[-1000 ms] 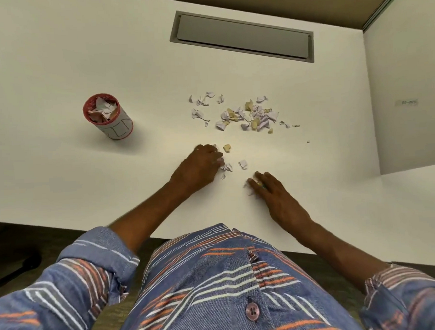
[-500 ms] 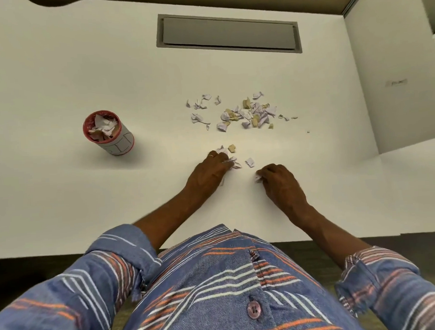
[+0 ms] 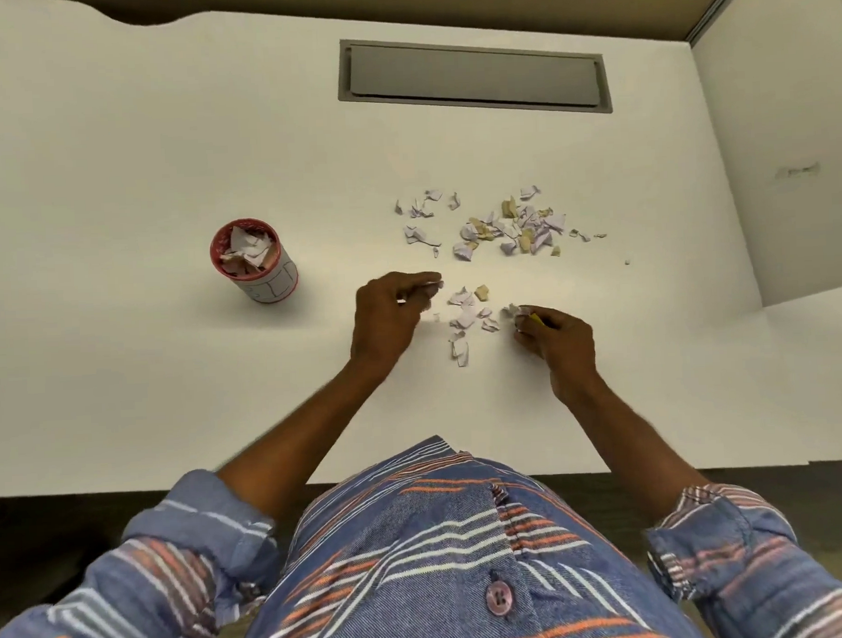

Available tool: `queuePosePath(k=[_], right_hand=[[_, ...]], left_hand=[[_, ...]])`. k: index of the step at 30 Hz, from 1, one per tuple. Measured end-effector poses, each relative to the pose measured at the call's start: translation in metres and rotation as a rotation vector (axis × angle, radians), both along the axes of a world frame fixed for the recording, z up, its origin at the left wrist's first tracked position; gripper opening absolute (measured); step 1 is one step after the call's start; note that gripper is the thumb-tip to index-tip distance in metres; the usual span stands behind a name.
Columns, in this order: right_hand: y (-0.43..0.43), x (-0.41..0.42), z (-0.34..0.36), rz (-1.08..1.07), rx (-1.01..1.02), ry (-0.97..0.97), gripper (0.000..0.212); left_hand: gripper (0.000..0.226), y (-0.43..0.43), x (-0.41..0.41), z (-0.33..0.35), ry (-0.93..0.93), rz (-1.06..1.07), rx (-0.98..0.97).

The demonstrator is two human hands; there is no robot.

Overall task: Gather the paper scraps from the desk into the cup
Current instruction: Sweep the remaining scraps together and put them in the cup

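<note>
Both hands have lifted since before: left hand (image 3: 390, 315) and right hand (image 3: 555, 334) each pinch paper scraps (image 3: 467, 316) above the white desk (image 3: 161, 161); cup (image 3: 254, 258) sits left

Both hands curl over the white desk (image 3: 122, 380): the left hand (image 3: 385, 315) and right hand (image 3: 557, 337) each pinch paper scraps (image 3: 467, 316). The scrap-filled cup (image 3: 255, 261) stands toward the desk's left side.

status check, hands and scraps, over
Left hand and right hand each pinching scraps. Cup part full, off to the left. Far pile and near scraps remain. Nothing blocking.
</note>
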State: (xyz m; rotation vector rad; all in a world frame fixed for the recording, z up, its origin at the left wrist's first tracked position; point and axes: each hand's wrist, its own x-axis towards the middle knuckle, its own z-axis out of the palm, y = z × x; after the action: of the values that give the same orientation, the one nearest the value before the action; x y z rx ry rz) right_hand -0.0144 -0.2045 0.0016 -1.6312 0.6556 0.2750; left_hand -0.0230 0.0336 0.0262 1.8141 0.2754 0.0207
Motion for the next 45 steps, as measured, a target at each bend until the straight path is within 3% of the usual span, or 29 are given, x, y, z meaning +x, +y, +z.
queuePosePath(k=[3, 7, 13, 17, 23, 29, 35, 39, 45], right_hand=[[0.013, 0.001, 0.001, -0.073, 0.174, 0.013, 0.023], [0.028, 0.000, 0.003, -0.040, 0.215, 0.020, 0.029], [0.052, 0.006, 0.010, 0.059, 0.193, -0.005, 0.030], [0.073, 0.012, 0.018, 0.134, 0.162, -0.029, 0.027], [0.115, 0.023, 0.037, 0.254, 0.177, -0.094, 0.023], [0.202, 0.046, 0.065, 0.460, 0.182, -0.206, 0.021], [0.279, 0.059, 0.081, 0.732, -0.151, -0.426, 0.018], [0.302, 0.065, 0.081, 0.941, -0.347, -0.502, 0.028], [0.307, 0.069, 0.083, 1.044, -0.325, -0.530, 0.043]], left_hand=[[0.019, 0.031, -0.003, 0.021, -0.037, 0.095, -0.039], [0.021, 0.088, -0.001, 0.044, -0.079, 0.238, 0.013], [0.021, 0.165, 0.006, 0.052, -0.057, 0.265, 0.430], [0.032, 0.182, 0.014, 0.050, 0.038, 0.180, 0.576], [0.047, 0.180, 0.017, 0.056, 0.045, 0.109, 0.543], [0.043, 0.186, 0.010, 0.057, -0.002, 0.194, 0.395], [0.037, 0.198, 0.001, 0.056, -0.015, 0.253, 0.417], [0.039, 0.201, -0.004, 0.054, -0.007, 0.261, 0.429], [0.041, 0.202, -0.006, 0.052, 0.015, 0.269, 0.456]])
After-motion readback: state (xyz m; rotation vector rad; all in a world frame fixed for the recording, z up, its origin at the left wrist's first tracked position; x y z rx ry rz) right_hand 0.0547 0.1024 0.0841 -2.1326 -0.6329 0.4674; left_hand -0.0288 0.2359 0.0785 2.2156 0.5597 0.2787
